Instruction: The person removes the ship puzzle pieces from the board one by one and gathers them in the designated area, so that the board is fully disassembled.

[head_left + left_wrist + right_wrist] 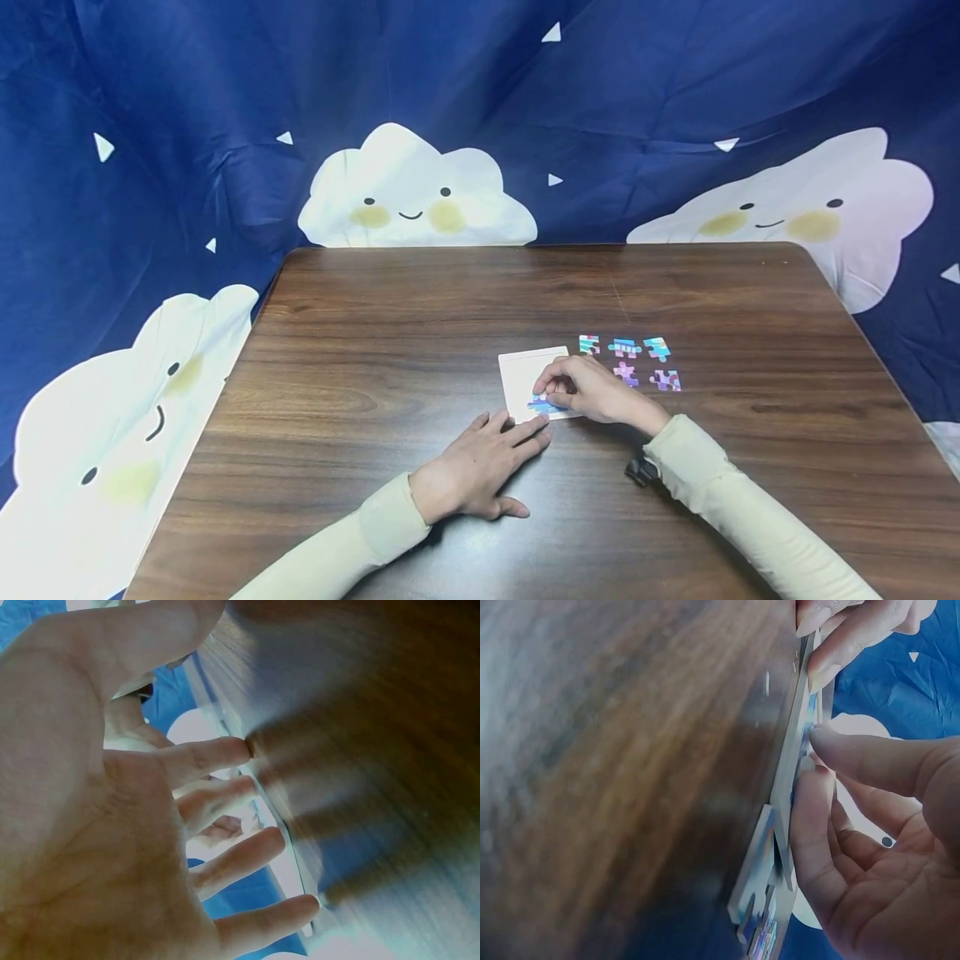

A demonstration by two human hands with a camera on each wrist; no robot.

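Observation:
A white puzzle board (517,371) lies on the brown table, with blue jigsaw artwork showing along its near edge. My right hand (592,392) is over the board's right part, thumb and fingers curled down, pinching a puzzle piece (542,402) at the board's surface. The fingers hide much of that piece. Seen from the right wrist, the thumb (870,761) and a bent finger come together close over the board. My left hand (483,467) lies spread, palm down, its straight fingertips touching the board's near edge and the table beside it.
Several loose pieces lie right of the board: a striped one (588,344), a blue one (625,347), a light-blue one (657,348), a purple one (626,375) and a pink-purple one (665,380). A blue curtain (585,100) with clouds hangs behind the table (375,308).

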